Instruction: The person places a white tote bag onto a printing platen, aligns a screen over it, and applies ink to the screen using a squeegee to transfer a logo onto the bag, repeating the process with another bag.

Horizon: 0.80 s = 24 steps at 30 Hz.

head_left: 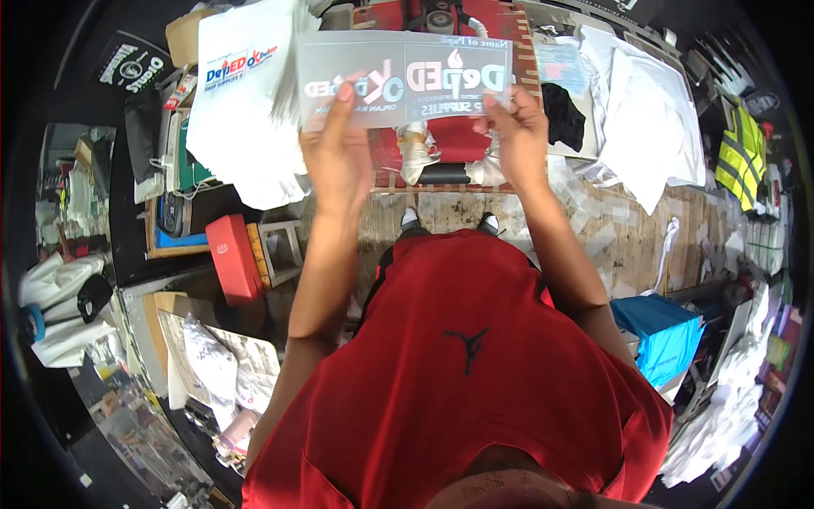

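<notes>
Translucent printed sheet (405, 82) is held up btwn the L & R fingers, long axis L–R, approx. level, print upright but mirrored. White printed cloth (242, 123) lies L of the L fingers, red bench (454, 146) below/btwn both sets, plank floor (373, 225) nearer the body, black cloth (564, 116) then white cloth pile (649, 119) R of the R fingers. L hand (337, 157), nearly closed, pinches the sheet's L part, thumb on near face; R hand (524, 140) likewise grips its lower R corner.
</notes>
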{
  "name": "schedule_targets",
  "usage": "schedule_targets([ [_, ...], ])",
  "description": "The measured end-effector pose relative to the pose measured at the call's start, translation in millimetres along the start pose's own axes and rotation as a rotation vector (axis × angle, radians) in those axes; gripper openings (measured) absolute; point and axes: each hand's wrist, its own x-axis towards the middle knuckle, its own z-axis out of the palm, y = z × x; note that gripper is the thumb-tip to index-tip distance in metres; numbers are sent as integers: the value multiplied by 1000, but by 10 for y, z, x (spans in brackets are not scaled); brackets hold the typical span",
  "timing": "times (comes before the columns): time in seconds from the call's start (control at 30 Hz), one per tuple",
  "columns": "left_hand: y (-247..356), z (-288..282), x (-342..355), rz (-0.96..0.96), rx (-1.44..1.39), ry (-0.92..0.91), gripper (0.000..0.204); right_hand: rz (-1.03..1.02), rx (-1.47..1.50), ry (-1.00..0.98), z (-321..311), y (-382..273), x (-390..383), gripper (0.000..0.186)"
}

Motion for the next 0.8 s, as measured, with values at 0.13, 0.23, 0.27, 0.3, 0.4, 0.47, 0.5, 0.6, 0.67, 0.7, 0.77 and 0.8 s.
schedule_targets([
  [0.13, 302, 49, -173, 48, 31, -221, 26, -97, 198, 72, -143, -653, -71, 14],
  [0.23, 469, 211, -305, 115, 132, -336, 22, -237, 121, -143, -403, -1170, -125, 21],
  [0.27, 492, 274, -336, 121, 180, -325, 22, -214, 94, -113, -453, -1289, -167, 23],
  [0.3, 523, 350, -357, 133, 228, -316, 21, -198, 67, -85, -497, -1391, -203, 25],
  [0.4, 610, 421, -391, 118, 277, -302, 21, -155, 88, -91, -694, -1488, -290, 31],
  [0.47, 658, 451, -392, 84, 278, -331, 17, -110, 132, -73, -745, -1512, -348, 32],
  [0.5, 689, 446, -413, 80, 345, -369, 15, -121, 128, -41, -753, -1497, -379, 32],
  [0.6, 805, 374, -351, 91, 475, -658, 10, -178, 24, -44, -862, -1402, -466, 25],
  [0.67, 774, 234, -256, 104, 370, -1012, 15, -350, -42, -393, -1017, -1415, -334, 21],
  [0.7, 811, 266, -226, 195, 445, -1128, 22, -397, -77, -405, -999, -1401, -360, 16],
  [0.77, 889, 197, -83, 178, 551, -1402, 29, -471, -133, -404, -1003, -1419, -427, 13],
  [0.8, 881, 192, -122, 155, 573, -1363, 30, -484, -177, -424, -1049, -1453, -448, 14],
])
